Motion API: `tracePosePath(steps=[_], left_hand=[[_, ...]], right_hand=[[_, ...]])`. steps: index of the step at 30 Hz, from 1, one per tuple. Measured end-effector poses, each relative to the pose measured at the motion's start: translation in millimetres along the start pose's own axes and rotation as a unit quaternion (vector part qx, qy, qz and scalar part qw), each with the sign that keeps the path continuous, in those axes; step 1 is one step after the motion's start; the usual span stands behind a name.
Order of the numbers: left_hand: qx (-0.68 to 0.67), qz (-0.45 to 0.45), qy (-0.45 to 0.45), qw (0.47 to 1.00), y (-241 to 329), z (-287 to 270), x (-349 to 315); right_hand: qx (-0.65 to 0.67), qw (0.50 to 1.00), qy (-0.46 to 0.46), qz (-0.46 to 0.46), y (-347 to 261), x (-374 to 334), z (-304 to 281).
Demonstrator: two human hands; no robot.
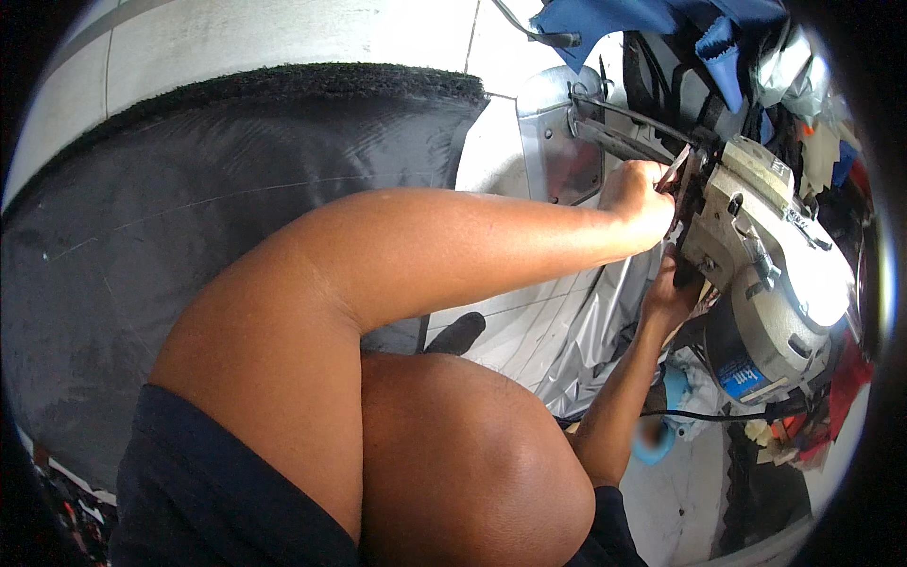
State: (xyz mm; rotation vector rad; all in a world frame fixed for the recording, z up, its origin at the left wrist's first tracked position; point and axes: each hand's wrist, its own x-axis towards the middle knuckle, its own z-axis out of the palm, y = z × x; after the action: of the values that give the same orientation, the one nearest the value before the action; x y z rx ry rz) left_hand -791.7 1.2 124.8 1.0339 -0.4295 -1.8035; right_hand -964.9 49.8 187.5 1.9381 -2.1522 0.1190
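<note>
A straight-knife cloth cutting machine (pixel 794 236) lies on its side at the right, its pale motor housing to the right and its metal base plate (pixel 559 142) to the left. My left hand (pixel 647 203) reaches to the upright between them, fingers closed on a thin metal piece (pixel 675 166) whose exact kind I cannot make out. Just below, my right hand (pixel 669 295) is closed against the machine's near side. The housing and shadow hide some of its fingers.
A dark mat (pixel 227 208) with a frayed edge covers the left. Blue cloth (pixel 642 21) and scraps lie beyond the machine. A black cable (pixel 709 414) runs from the motor. Silvery plastic sheeting (pixel 600 317) lies beneath my arms. A bare knee (pixel 472 463) rises in front.
</note>
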Motion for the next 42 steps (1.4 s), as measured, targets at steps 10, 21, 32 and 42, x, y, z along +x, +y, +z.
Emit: tracePosePath(steps=[10, 21, 32, 42], left_hand=[[-0.202, -0.057, -0.04, 0.977, 1.2, 5.5, 2.4], [-0.171, -0.133, -0.019, 0.976, 21.8, 3.3, -0.7], [-0.144, -0.167, -0.071, 0.973, 21.2, -2.1, 8.3], [-0.169, 0.064, -0.006, 0.984, -15.3, -2.3, 0.9]], right_hand=[[-0.003, 0.999, -0.016, 0.043, -5.4, -0.9, -3.7], [0.014, 0.998, 0.001, 0.053, -0.6, -5.8, 2.1], [0.015, 0.999, 0.025, 0.033, 0.5, -5.8, 3.7], [-0.048, 0.993, -0.106, 0.004, -29.7, 16.6, -29.1]])
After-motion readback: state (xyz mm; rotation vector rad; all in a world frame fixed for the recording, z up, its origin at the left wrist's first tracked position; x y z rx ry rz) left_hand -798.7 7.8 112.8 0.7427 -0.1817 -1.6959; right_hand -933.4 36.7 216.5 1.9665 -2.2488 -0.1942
